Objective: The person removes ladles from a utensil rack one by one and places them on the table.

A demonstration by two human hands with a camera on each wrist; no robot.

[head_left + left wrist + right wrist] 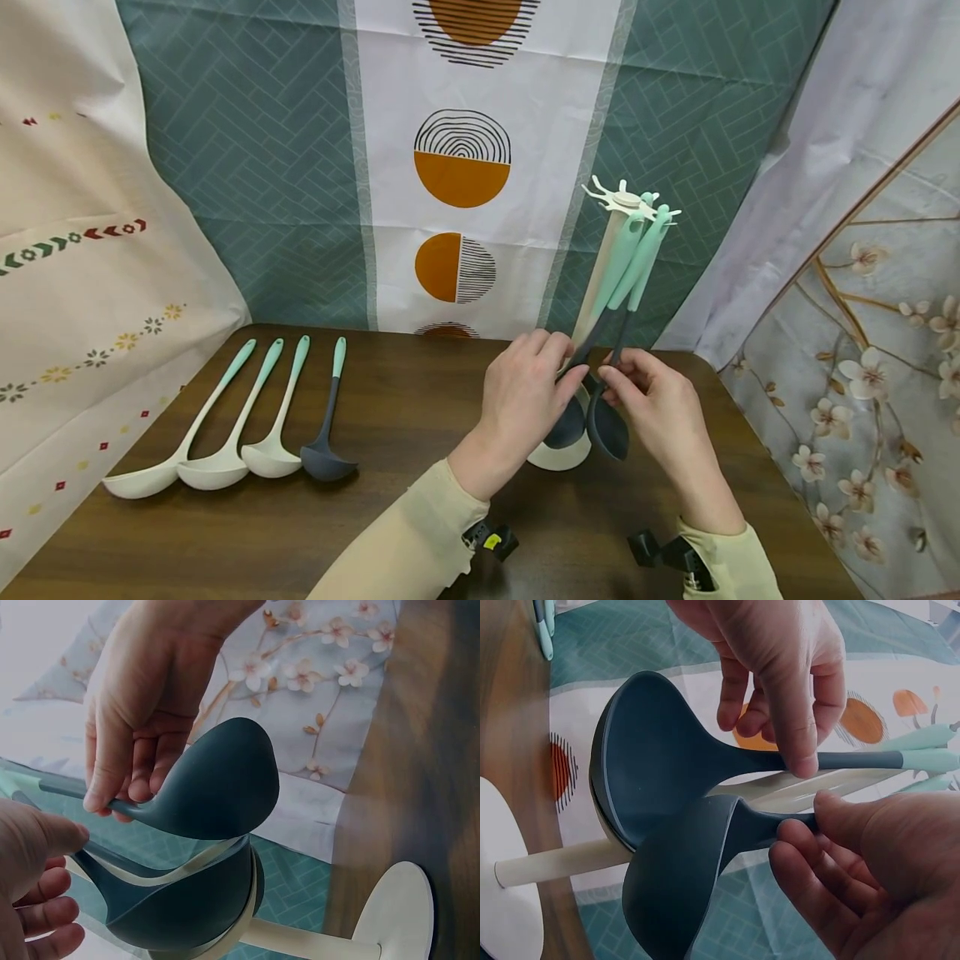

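A cream utensil stand (558, 457) with a hooked top stands right of centre, several mint-handled utensils hanging from it. My right hand (663, 408) pinches the dark stem of one ladle (609, 429) between thumb and fingers, just above its bowl. Beside it, my left hand (525, 400) holds the stem of another dark ladle (565, 427), thumb in front. In the left wrist view, the right hand's ladle (221, 784) tilts over the other dark ladle bowl (187, 904). A pale ladle rim (187, 866) shows behind that bowl, its handle mostly hidden.
On the left of the brown table (420, 400) lie three white ladles (213, 471) and a dark grey ladle (330, 462) in a row, mint handles pointing back. Patterned cloth (247, 167) hangs behind the table; a flowered cloth (862, 417) hangs to the right.
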